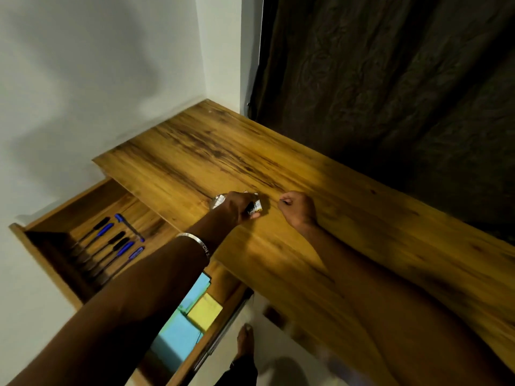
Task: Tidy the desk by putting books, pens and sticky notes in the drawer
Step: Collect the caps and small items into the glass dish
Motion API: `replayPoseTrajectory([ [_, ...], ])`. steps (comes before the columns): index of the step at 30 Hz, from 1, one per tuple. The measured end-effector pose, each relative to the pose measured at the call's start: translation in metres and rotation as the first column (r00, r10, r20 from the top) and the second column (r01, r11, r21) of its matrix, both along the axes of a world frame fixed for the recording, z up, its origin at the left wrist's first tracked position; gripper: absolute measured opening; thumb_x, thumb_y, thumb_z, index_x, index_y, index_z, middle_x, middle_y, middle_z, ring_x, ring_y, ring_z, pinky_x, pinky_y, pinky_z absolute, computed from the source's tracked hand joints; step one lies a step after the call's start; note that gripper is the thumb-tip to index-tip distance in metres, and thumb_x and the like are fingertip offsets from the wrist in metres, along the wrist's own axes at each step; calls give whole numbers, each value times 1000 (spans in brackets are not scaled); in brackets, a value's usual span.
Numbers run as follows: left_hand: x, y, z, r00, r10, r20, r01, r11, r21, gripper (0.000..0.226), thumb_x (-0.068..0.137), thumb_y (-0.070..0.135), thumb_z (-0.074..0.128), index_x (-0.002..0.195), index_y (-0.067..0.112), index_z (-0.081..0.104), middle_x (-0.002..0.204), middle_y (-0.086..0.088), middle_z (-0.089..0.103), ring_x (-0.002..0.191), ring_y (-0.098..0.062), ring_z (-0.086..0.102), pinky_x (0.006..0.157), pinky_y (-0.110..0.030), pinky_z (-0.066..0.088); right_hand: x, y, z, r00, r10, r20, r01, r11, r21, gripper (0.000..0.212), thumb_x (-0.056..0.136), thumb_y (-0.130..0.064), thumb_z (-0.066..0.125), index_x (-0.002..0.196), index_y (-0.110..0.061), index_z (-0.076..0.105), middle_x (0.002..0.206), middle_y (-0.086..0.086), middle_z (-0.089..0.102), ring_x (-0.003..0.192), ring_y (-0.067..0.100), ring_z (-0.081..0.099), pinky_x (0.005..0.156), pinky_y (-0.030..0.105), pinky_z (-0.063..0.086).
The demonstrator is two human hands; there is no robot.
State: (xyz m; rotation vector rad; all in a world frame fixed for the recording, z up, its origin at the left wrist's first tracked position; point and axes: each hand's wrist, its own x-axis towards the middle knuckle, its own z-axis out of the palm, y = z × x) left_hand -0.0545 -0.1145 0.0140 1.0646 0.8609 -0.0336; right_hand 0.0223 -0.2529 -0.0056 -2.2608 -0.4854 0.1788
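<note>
- The drawer (60, 207) stands pulled out under the desk's left end; pens (111, 243) with blue and black caps lie side by side in it, toward its far wall.
- Nearer you in the same drawer lie a blue pad (178, 334) and yellow sticky notes (204, 313).
- Your left hand (237, 207), a bangle (196, 243) on its wrist, curls around small items (255, 208) near the desk's (362, 207) front edge; what they are is unclear.
- Your right hand (298, 208) rests just beside it, fingers curled, pinching something thin and dark.
</note>
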Motion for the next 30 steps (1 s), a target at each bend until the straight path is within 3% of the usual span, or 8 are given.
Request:
replayPoseTrajectory([
  [6,-45,-17,7,1000,-22,-13,23,995,98,27,93,0,45,68,11,48,69,-9,51,56,-15,52,40,-22,51,-49,-16,6,1000,-11,-15,11,1000,26,14,82,-15,64,88,-8,74,92,9,74,89,23,68,77,30,51],
  [11,-76,-20,14,998,-55,-20,55,998,-8,26,96,6,37,74,10,52,69,-4,58,55,-14,56,40,-19,50,-75,-19,12,1000,-5,-14,5,1000,3,14,85,-19,64,88,-7,71,91,11,73,87,26,67,73,34,52],
  [17,-90,-10,18,994,-98,-39,100,994,53,22,95,7,46,76,17,51,74,-1,53,63,-10,52,41,-15,48,-91,-10,13,999,-18,-29,18,1000,-11,16,82,-20,71,88,-5,70,93,12,72,88,25,67,74,31,51],
  [22,-92,19,13,991,-132,-30,134,988,81,21,94,2,48,82,18,53,61,0,64,40,-6,59,39,-19,50,-100,11,11,999,-17,-33,17,1000,-19,11,79,-15,75,85,-7,69,88,7,72,83,20,66,70,26,48],
  [25,-92,40,11,988,-153,-4,153,987,50,19,93,0,50,81,14,55,47,1,65,36,-7,60,39,-21,52,-103,31,6,998,-38,-56,38,999,-4,8,79,-11,74,85,-8,69,82,2,67,80,15,61,73,30,50],
  [27,-88,55,5,982,-188,1,187,981,44,19,93,-2,48,83,11,57,53,0,66,48,-11,63,48,-25,54,-106,45,2,994,-86,-72,88,996,20,8,79,-8,72,87,-8,71,86,6,70,84,20,65,77,35,53],
  [30,-82,82,-3,956,-291,-35,292,955,42,18,94,1,47,85,13,57,74,-3,64,72,-16,59,72,-31,51,-109,69,-2,985,-143,-93,142,990,-24,14,82,-6,67,95,-7,72,101,9,72,96,23,66,80,29,50],
])
